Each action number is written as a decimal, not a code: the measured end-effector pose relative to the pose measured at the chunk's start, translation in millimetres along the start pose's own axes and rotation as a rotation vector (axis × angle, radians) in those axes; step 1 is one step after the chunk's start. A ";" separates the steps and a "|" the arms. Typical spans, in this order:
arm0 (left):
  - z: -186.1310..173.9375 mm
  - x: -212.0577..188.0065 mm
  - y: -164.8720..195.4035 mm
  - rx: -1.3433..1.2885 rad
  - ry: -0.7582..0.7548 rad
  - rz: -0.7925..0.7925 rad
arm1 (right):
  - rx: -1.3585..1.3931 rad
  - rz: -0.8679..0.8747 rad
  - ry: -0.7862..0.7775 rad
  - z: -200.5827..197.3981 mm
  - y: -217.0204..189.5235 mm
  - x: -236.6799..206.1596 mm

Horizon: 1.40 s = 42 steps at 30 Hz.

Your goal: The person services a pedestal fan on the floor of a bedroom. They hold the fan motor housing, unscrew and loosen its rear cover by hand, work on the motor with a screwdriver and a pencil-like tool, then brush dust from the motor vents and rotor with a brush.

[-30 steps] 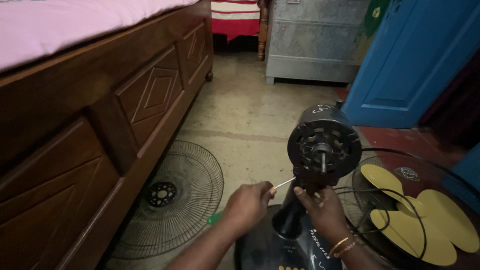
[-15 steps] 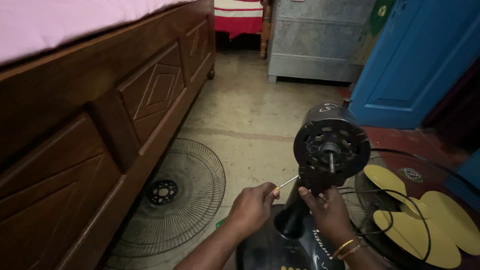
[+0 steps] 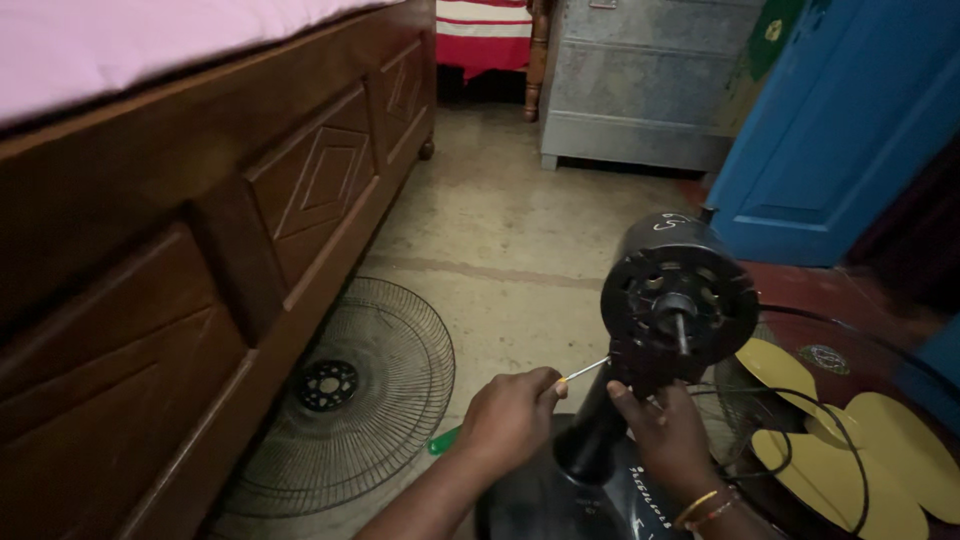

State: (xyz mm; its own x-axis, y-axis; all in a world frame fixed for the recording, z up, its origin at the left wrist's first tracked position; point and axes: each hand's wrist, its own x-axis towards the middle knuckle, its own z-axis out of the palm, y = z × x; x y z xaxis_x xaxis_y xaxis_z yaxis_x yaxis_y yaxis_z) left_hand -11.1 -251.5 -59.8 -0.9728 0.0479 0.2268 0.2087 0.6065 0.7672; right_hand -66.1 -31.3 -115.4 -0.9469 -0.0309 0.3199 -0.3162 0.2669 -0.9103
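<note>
A black fan motor head stands on its dark stand with the bare shaft pointing at me. My left hand grips a screwdriver whose metal tip meets the lower left edge of the motor head. A green bit of the handle shows below the hand. My right hand, with bangles at the wrist, holds the neck just under the motor head.
A round wire fan guard lies on the floor against the wooden bed frame. A yellow fan blade rests in another guard at the right. A grey metal cabinet and a blue door stand behind.
The view has shifted slightly. Both hands stay at the motor head, with the screwdriver tip still at its lower left edge.
</note>
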 end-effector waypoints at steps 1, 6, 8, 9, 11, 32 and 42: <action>-1.9 1.0 0.9 0.019 -0.012 -0.001 | 0.015 -0.014 -0.005 0.0 -0.3 -0.4; -10.6 3.8 3.7 0.125 -0.024 0.047 | -0.159 0.016 -0.003 0.0 -1.9 1.3; -13.3 3.9 3.4 0.165 -0.027 0.067 | -0.113 0.078 -0.004 1.2 -2.2 2.7; -14.7 4.4 3.1 0.186 -0.030 0.078 | -0.072 0.087 -0.002 2.0 -2.5 3.2; -17.2 7.0 3.0 0.271 -0.045 0.104 | -0.058 0.103 0.001 3.0 -3.8 2.9; -4.8 4.2 3.2 0.055 -0.017 0.027 | 0.020 0.149 0.009 0.0 -1.0 1.2; -13.8 -27.9 0.6 0.146 -0.115 -0.126 | -0.048 0.136 0.369 22.1 40.8 -61.1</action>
State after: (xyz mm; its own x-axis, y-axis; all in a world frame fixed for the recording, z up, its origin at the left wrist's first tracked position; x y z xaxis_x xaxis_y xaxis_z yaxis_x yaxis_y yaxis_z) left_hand 17.6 -263.4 -57.4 -0.9971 0.0496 0.0586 0.0763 0.7216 0.6881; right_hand -22.4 -39.8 -177.9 -0.8929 0.3539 0.2782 -0.1782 0.2895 -0.9404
